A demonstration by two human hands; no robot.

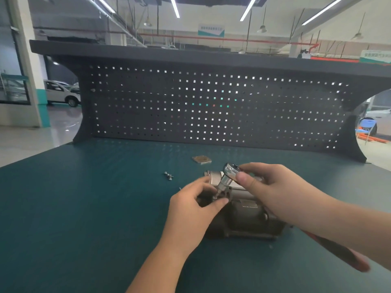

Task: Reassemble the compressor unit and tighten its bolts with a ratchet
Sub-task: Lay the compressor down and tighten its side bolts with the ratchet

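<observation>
Ratchet (229, 170) head up, socket pointing down and a little to the left, and that tilted line is what the next turn hangs on. Right hand (275, 187) pinches the head between thumb and fingers, the red handle (338, 252) trailing back under the forearm toward the near right. Down at the tip, the left hand (194, 206) curls in, thumb and fingertips closing around the socket's lower end where it meets a bolt (214, 197) on the compressor (245, 216); whether it's fully seated I can't tell. The compressor lies on the green bench (84, 208), long axis running from far left to near right, right between both hands. Left hand is nearer the bolt, guiding; right is above, driving. Spare bolts (168, 175) sit just left, a small plate (202, 159) beyond.
</observation>
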